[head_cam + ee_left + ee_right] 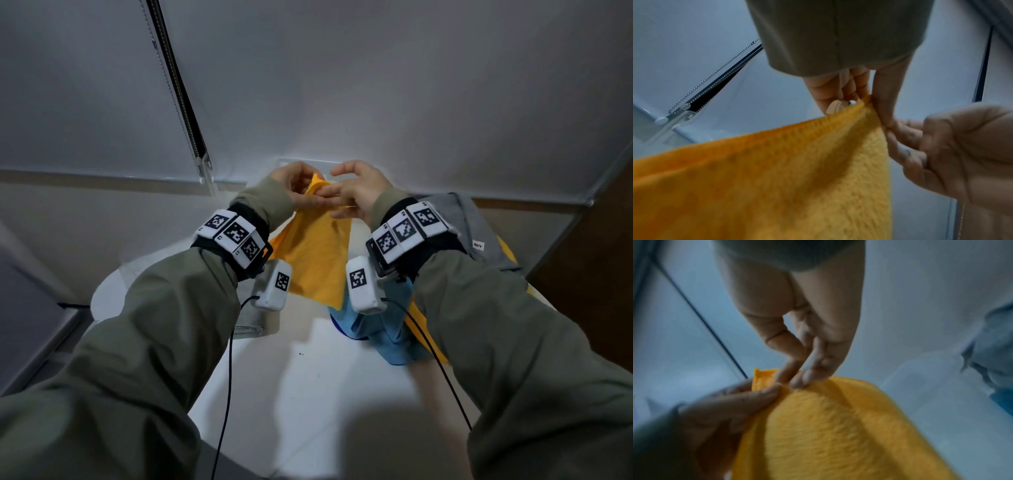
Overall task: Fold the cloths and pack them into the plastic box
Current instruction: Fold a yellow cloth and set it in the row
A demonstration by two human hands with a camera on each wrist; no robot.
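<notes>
Orange terry fabric is what's being handled right now: an orange cloth point(313, 253) is held up in the air over the white table point(301, 387), pinched at its top corner by both hands, with the rest hanging down in a loose triangle.

The left hand point(295, 185) is curled round the top corner, thumb and fingertips pressed onto the edge. The right hand point(356, 192) is brought in right against it, and the same bunched edge is nipped between thumb and a couple of fingers, while the other fingers are kept lifted and loosely spread. In the right wrist view the two sets of fingertips are seen touching each other on the fabric; that view is fairly blurry, so finer detail can't be made out.

More cloths are left on the table: a light blue cloth point(387, 329) is crumpled below the hanging one, another bit of orange is partly covered under the right sleeve, a grey cloth with a small white label point(469, 226) is lying off to the right, and a folded grey cloth point(251, 320) is sitting under the left wrist.

A clear plastic box point(308, 162) is only just glimpsed behind the hands, against the wall.
</notes>
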